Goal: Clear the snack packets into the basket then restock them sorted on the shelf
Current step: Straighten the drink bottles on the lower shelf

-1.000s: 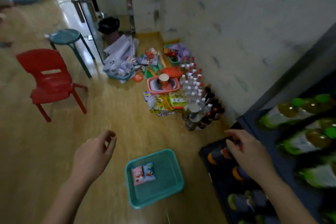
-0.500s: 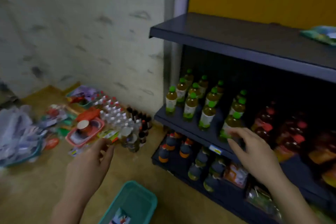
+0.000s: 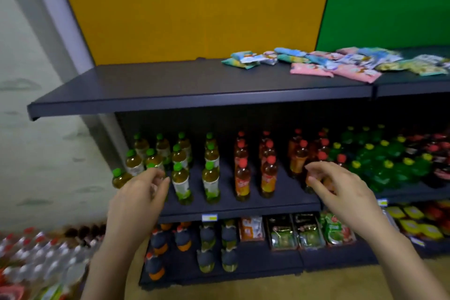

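A: In the head view, where do the snack packets lie?
B: The flat foil snack packets in pink, blue and yellow-green lie spread on the dark grey metal top shelf, on its right part, in front of the yellow and green back panels.
A: And the hands?
B: Both are lower, in front of the dark middle shelf. The left hand is before the amber bottles with green caps. Its fingers are loosely curled, with the thumb close to the fingertips, and they hold nothing.
A: The right one?
B: The right hand is before the orange bottles with red caps. Its fingers are bent and a little apart, and grip nothing. Whether the fingertips touch a bottle behind them, I cannot tell.
A: How do the packets stand to the fingers?
B: Well apart. They are 1 shelf higher than both hands, more on the right hand's side.
A: Anything else?
B: At the lower left, a blurred group of clear water bottles stands on the floor.
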{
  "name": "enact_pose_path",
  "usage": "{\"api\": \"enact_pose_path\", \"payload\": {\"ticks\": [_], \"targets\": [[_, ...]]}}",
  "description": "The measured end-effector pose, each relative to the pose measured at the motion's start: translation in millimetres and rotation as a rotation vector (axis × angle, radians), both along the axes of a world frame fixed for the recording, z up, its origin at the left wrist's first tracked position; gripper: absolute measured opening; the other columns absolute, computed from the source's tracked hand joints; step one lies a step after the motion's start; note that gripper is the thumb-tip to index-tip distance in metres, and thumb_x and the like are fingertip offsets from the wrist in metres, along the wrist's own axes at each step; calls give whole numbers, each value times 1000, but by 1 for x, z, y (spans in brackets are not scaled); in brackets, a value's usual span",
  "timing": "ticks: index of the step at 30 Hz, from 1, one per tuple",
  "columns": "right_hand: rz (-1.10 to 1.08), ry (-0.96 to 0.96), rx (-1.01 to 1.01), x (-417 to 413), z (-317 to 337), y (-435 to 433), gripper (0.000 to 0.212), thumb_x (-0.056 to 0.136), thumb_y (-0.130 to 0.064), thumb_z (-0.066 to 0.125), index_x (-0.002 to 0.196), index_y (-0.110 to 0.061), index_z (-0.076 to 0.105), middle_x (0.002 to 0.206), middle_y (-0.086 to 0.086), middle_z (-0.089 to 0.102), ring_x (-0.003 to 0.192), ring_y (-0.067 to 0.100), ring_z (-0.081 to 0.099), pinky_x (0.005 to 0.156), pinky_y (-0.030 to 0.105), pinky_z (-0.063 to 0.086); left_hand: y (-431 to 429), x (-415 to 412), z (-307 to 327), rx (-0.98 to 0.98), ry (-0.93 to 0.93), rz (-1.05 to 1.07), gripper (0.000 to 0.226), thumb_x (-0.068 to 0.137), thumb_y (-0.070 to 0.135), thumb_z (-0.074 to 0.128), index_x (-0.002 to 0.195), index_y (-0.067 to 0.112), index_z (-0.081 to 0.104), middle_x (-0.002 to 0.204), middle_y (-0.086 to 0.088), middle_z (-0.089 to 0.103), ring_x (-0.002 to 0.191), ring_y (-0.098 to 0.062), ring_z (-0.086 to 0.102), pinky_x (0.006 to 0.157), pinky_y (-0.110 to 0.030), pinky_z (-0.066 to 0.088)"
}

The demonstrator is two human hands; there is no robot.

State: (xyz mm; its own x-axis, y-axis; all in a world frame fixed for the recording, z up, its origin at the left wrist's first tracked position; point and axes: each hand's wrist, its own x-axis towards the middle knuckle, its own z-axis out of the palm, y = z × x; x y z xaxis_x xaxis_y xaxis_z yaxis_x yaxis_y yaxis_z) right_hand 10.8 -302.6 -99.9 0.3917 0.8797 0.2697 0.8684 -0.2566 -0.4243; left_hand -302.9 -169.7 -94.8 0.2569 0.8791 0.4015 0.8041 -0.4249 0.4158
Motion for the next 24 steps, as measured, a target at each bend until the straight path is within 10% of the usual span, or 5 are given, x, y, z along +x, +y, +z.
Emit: {"api": "enact_pose_path", "payload": {"ticks": [13,24], "targets": [[103,-30,166,124,61,104,21,87,-29,57,108,-30,61,104,-13,64,100,9,60,86,35,50,78,168,63,224,-79,-81,19,89,34,53,101,22,62,86,8,62,84,-15,60,68,-31,49],[306,-10,150,157,130,279,25,90,-24,53,111,-15,62,106,3,66,99,20,59,83,31,44,206,256,111,-45,-149,-12,18,90,33,52,99,21,63,91,5,59,98,-22,58,87,-37,48]]}}
